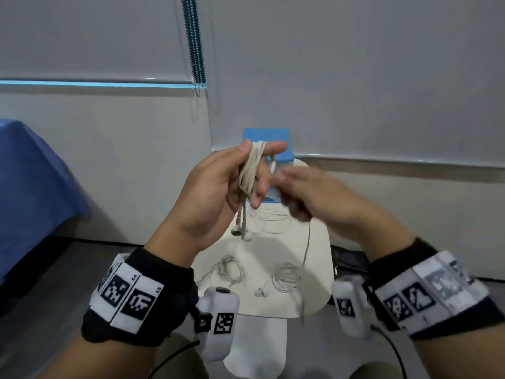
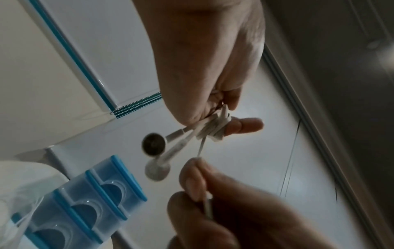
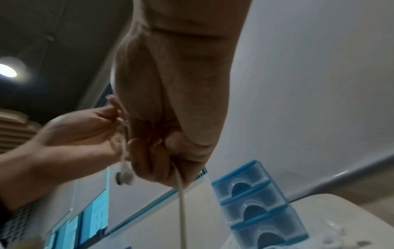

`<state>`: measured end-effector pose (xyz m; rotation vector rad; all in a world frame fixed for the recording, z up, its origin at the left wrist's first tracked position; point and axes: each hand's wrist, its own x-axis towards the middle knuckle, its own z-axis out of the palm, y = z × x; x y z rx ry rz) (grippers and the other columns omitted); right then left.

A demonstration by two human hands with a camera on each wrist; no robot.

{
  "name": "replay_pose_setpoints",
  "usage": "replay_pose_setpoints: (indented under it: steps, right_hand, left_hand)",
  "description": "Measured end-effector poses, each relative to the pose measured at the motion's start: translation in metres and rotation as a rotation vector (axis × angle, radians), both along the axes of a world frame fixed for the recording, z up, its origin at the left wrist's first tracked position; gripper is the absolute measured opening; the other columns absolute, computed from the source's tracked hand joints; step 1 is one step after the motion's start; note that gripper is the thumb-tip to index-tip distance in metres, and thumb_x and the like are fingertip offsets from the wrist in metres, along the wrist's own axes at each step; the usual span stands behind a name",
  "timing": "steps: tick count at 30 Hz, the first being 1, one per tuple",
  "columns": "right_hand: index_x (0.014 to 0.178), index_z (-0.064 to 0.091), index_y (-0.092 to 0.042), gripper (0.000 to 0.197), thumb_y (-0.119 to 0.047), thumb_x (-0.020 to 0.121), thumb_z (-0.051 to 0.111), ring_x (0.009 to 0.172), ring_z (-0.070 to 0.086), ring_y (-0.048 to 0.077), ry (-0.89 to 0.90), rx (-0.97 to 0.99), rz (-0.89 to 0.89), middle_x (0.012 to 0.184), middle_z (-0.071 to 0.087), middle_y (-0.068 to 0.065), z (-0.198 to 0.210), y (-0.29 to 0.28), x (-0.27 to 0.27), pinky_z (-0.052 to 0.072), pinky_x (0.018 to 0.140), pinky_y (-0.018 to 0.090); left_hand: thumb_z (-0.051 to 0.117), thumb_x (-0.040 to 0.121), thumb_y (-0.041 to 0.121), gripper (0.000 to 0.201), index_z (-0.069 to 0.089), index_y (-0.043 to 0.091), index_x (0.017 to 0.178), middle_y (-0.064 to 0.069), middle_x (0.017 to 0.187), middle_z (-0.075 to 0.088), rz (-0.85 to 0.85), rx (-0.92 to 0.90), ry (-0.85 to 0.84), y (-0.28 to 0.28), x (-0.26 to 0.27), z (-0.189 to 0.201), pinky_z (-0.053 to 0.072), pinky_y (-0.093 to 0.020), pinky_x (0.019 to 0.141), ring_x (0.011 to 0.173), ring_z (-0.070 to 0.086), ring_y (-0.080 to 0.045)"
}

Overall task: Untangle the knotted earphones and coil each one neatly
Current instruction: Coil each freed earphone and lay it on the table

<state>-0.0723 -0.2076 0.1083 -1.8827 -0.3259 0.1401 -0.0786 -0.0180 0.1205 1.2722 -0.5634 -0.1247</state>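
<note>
My left hand [image 1: 246,173] is raised above the small white table [image 1: 314,242], with a white earphone cord [image 1: 250,173] wound in several loops around its spread fingers and the thumb pressing on the loops. Two earbuds [image 1: 241,233] dangle below the palm, also seen as earbuds [image 2: 156,158] in the left wrist view. My right hand [image 1: 295,192], blurred, pinches the loose end of the cord [image 2: 208,207] just right of the left fingers. A thin cord tail [image 1: 307,247] hangs down from it. Two coiled earphones [image 1: 231,269] [image 1: 287,276] lie on the table.
A blue set of small plastic drawers [image 1: 284,151] stands at the table's back edge against the wall. Another loose white cord [image 1: 273,222] lies on the table below my hands. A blue-covered surface [image 1: 27,187] is at the left. A bead chain [image 1: 195,50] hangs on the wall.
</note>
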Motion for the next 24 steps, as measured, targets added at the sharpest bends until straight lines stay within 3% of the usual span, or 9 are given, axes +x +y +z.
replay_pose_setpoints:
  steps: [3,7,9,11,12,14,17,19,24]
  right_hand:
    - [0.083,0.056,-0.013,0.03,-0.024,0.109,0.047,0.054,0.038,0.016,0.084,-0.094,0.175,0.067,0.045,0.01,-0.023,0.011,-0.022,0.035,0.049,0.024]
    - [0.084,0.062,-0.007,0.027,-0.017,0.106,0.05,0.049,0.049,0.018,0.067,-0.326,0.374,0.058,0.058,0.004,0.015,0.015,-0.038,0.042,0.049,0.021]
    - [0.082,0.064,-0.005,0.025,-0.009,0.103,0.052,0.046,0.046,0.015,0.0,-0.333,0.333,0.055,0.056,0.005,0.046,0.008,-0.037,0.038,0.045,0.02]
    - [0.081,0.066,-0.001,0.026,-0.011,0.102,0.055,0.048,0.039,0.013,-0.113,-0.297,0.186,0.056,0.051,0.007,0.066,-0.003,-0.026,0.03,0.044,0.022]
    - [0.081,0.066,-0.002,0.027,-0.014,0.103,0.056,0.05,0.036,0.013,-0.155,-0.277,0.107,0.057,0.05,0.007,0.071,-0.007,-0.018,0.027,0.046,0.023]
    - [0.079,0.063,-0.008,0.028,-0.02,0.104,0.058,0.05,0.032,0.013,-0.158,-0.2,0.009,0.056,0.048,0.001,0.07,-0.014,-0.004,0.024,0.047,0.023]
    - [0.073,0.055,-0.019,0.032,-0.028,0.104,0.058,0.051,0.024,0.014,-0.064,-0.027,-0.019,0.058,0.037,-0.003,0.047,-0.016,0.006,0.016,0.047,0.026]
    - [0.076,0.056,-0.021,0.031,-0.032,0.105,0.055,0.051,0.026,0.013,-0.009,-0.007,-0.017,0.061,0.036,-0.002,0.029,-0.013,0.004,0.018,0.046,0.024]
    - [0.086,0.062,-0.008,0.031,-0.026,0.108,0.048,0.05,0.038,0.017,0.074,-0.255,0.235,0.059,0.046,0.004,0.02,0.001,-0.028,0.032,0.047,0.023]
  left_hand:
    - [0.038,0.11,0.021,0.036,0.063,0.004,0.129,-0.003,0.072,0.065,0.087,0.002,0.015,-0.002,0.004,0.0,0.049,-0.02,0.064,0.058,0.057,-0.014]
    - [0.042,0.111,0.023,0.031,0.063,0.012,0.132,-0.006,0.08,0.071,0.207,0.248,-0.072,-0.009,0.008,-0.012,0.053,-0.026,0.069,0.072,0.066,-0.012]
    - [0.044,0.109,0.034,0.033,0.075,0.027,0.098,-0.009,0.089,0.075,0.247,0.397,-0.144,-0.009,0.01,-0.016,0.051,-0.039,0.068,0.081,0.067,-0.008]
    - [0.039,0.105,0.046,0.051,0.067,0.019,0.073,-0.015,0.078,0.071,0.193,0.465,-0.155,-0.006,0.009,-0.017,0.046,-0.048,0.065,0.067,0.061,-0.017]
    - [0.035,0.106,0.049,0.059,0.064,0.012,0.07,-0.014,0.067,0.065,0.159,0.461,-0.147,-0.005,0.009,-0.015,0.042,-0.045,0.064,0.059,0.054,-0.021]
    - [0.031,0.111,0.039,0.06,0.068,0.005,0.079,-0.007,0.053,0.049,0.083,0.361,-0.13,-0.004,0.006,-0.011,0.032,-0.034,0.059,0.048,0.039,-0.02]
    - [0.033,0.11,0.02,0.045,0.063,-0.011,0.124,0.003,0.054,0.039,-0.028,0.146,-0.109,-0.003,0.003,-0.004,0.019,-0.033,0.055,0.045,0.028,-0.012]
    - [0.033,0.11,0.018,0.045,0.056,-0.016,0.129,0.005,0.056,0.044,-0.008,0.045,-0.106,-0.003,0.003,0.002,0.023,-0.027,0.053,0.044,0.031,-0.01]
    - [0.039,0.112,0.02,0.034,0.057,0.003,0.135,0.001,0.073,0.07,0.194,0.046,-0.092,-0.009,0.006,0.01,0.049,-0.019,0.063,0.061,0.064,-0.012]
